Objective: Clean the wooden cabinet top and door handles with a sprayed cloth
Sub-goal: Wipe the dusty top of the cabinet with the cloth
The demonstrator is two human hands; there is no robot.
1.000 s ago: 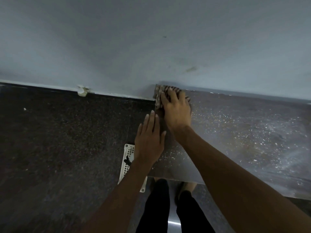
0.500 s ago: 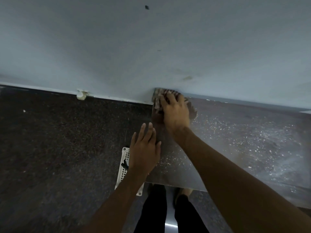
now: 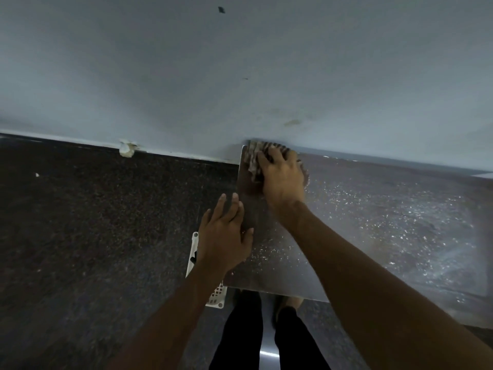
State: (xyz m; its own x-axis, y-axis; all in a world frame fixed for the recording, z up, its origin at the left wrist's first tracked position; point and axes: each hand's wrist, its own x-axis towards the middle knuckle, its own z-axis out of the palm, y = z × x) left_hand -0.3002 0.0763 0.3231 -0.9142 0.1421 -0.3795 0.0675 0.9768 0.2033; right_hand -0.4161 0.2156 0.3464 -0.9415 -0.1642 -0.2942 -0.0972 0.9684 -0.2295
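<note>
My right hand (image 3: 282, 177) lies on a crumpled brown-and-white checked cloth (image 3: 253, 158), fingers spread over it and pressing it down into the far left corner of the brown wooden cabinet top (image 3: 373, 222), right where the top meets the pale blue-grey wall (image 3: 240, 76). My left hand (image 3: 224, 236) holds nothing: it is flat, fingers straight and close together, at the left edge of the same top, nearer to me than the cloth. White specks are scattered over the wood to the right of my arms. Below my left wrist a white plastic lattice tray (image 3: 192, 252) lies on the dark speckled floor (image 3: 80, 222). My legs in black trousers (image 3: 240, 337) stand against the cabinet front. A whitish lump (image 3: 126, 149) sits at the foot of the wall to the left.
</note>
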